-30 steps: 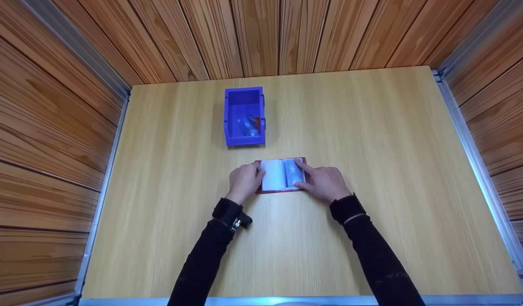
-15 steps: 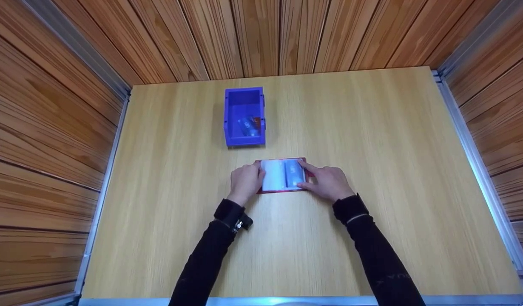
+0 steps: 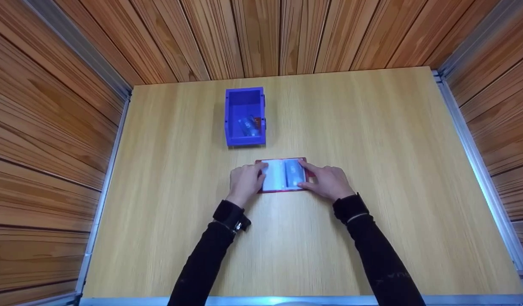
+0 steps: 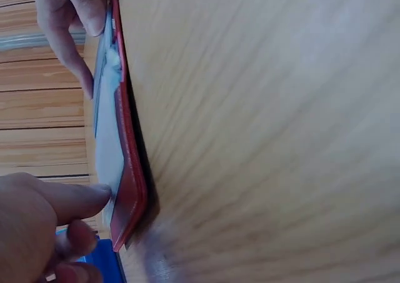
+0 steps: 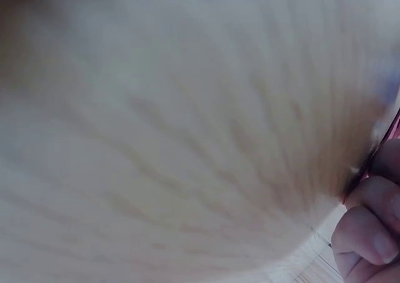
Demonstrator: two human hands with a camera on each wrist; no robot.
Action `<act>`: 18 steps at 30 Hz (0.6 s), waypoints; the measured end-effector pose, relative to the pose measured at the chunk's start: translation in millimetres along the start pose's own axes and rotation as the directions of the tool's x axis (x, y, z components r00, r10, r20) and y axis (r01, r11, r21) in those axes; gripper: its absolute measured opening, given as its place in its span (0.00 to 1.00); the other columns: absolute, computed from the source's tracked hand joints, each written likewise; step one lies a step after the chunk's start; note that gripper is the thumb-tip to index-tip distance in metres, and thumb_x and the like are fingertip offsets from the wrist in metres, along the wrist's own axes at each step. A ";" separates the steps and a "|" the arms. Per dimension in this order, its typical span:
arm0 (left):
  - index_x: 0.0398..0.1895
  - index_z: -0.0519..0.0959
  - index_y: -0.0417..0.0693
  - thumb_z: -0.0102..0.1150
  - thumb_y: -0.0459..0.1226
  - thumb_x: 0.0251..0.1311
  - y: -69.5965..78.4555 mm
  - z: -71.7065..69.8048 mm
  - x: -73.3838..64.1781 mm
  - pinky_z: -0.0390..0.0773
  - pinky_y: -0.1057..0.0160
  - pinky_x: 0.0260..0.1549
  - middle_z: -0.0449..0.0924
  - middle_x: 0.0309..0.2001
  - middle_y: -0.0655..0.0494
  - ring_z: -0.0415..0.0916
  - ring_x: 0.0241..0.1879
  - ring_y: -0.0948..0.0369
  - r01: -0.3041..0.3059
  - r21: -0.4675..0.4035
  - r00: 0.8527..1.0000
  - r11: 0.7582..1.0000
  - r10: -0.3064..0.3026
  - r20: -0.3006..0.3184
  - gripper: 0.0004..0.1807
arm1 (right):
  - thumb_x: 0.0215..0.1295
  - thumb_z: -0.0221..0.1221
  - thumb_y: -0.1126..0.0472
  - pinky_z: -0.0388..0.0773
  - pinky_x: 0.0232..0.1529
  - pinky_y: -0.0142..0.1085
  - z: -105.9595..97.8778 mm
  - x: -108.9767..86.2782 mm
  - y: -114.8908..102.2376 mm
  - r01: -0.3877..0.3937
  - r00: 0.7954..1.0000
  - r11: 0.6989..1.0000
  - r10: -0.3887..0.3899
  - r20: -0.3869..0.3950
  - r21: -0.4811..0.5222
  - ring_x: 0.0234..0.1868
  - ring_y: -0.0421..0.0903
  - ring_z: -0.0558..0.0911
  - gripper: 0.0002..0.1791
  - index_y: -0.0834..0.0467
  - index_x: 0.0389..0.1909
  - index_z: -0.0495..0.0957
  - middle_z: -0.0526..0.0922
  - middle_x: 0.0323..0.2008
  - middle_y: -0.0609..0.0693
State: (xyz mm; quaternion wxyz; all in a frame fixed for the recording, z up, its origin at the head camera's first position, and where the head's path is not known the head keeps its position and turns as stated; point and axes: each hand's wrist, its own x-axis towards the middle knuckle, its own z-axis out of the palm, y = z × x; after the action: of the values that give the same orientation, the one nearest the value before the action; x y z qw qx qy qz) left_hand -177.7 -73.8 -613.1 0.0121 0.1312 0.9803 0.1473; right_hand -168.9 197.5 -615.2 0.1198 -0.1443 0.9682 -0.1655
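Plank walls [image 3: 261, 38] rise beyond a pale wooden bench [image 3: 393, 148] edged with metal rails [image 3: 475, 156]. Near the bench's middle a red-covered booklet [image 3: 282, 175] lies spread flat, its white page [image 3: 272, 176] toward nine o'clock and its bluish page [image 3: 294, 173] toward three. At three o'clock the right hand [image 3: 328, 183] holds the booklet's side, its grip on the cover, thumb and forefinger set apart along the edge. At nine o'clock the left hand [image 3: 244, 182] lays one digit on the white page, other fingers curled; whether this grip pinches the cover or only presses, I cannot tell. Toward eleven o'clock from the booklet stands a blue bin [image 3: 245, 141], with a clear bluish packet [image 3: 248, 126] and an orange-brown piece [image 3: 257, 122] around five o'clock inside.
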 end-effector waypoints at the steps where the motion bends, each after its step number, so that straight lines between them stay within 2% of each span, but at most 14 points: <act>1: 0.58 0.86 0.62 0.66 0.45 0.67 -1.0 -0.3 -0.5 0.80 0.51 0.28 0.90 0.35 0.49 0.85 0.30 0.50 -0.008 0.008 1.000 1.000 0.008 0.007 0.17 | 0.61 0.67 0.33 0.58 0.32 0.38 -0.1 0.2 -0.1 -0.001 1.000 1.000 0.001 0.001 -0.001 0.23 0.45 0.60 0.45 0.44 0.77 0.67 0.59 0.18 0.44; 5: 0.59 0.85 0.64 0.64 0.48 0.68 -3.7 -1.4 -2.1 0.78 0.52 0.26 0.90 0.33 0.47 0.83 0.27 0.50 -0.016 0.026 0.999 1.000 0.015 0.038 0.17 | 0.61 0.67 0.32 0.58 0.31 0.38 0.0 0.5 0.2 -0.005 1.000 1.000 0.005 0.006 0.001 0.23 0.45 0.60 0.45 0.43 0.77 0.67 0.59 0.18 0.44; 12: 0.59 0.85 0.61 0.65 0.47 0.67 -2.5 -2.8 -1.9 0.76 0.54 0.26 0.89 0.32 0.48 0.81 0.26 0.53 0.011 -0.021 0.998 1.000 -0.009 0.056 0.18 | 0.61 0.67 0.32 0.57 0.32 0.38 -0.8 0.1 -0.2 -0.007 1.000 1.000 0.007 0.008 0.018 0.22 0.44 0.58 0.45 0.43 0.77 0.66 0.57 0.18 0.43; 14: 0.58 0.86 0.58 0.65 0.44 0.67 0.8 -2.7 -1.4 0.77 0.55 0.28 0.90 0.34 0.50 0.81 0.27 0.55 0.011 -0.052 0.999 0.999 -0.009 0.044 0.17 | 0.61 0.67 0.32 0.57 0.32 0.38 -0.7 0.0 -0.6 -0.010 1.000 1.000 0.010 0.010 0.020 0.22 0.44 0.58 0.45 0.43 0.77 0.66 0.57 0.18 0.43; 18: 0.55 0.87 0.55 0.64 0.41 0.68 14.0 -1.5 0.7 0.70 0.61 0.25 0.81 0.22 0.60 0.72 0.22 0.62 0.008 -0.168 0.999 0.986 -0.002 0.037 0.14 | 0.61 0.67 0.33 0.57 0.31 0.38 0.3 0.0 -0.1 -0.002 1.000 1.000 0.002 0.000 0.019 0.22 0.44 0.58 0.45 0.43 0.77 0.66 0.57 0.18 0.44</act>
State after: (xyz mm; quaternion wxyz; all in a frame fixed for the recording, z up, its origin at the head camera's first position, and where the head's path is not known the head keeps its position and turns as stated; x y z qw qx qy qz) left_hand -175.0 -61.2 -607.5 0.0415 0.1301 0.9643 0.2268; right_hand -168.8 197.3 -615.4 0.1214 -0.1419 0.9668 -0.1746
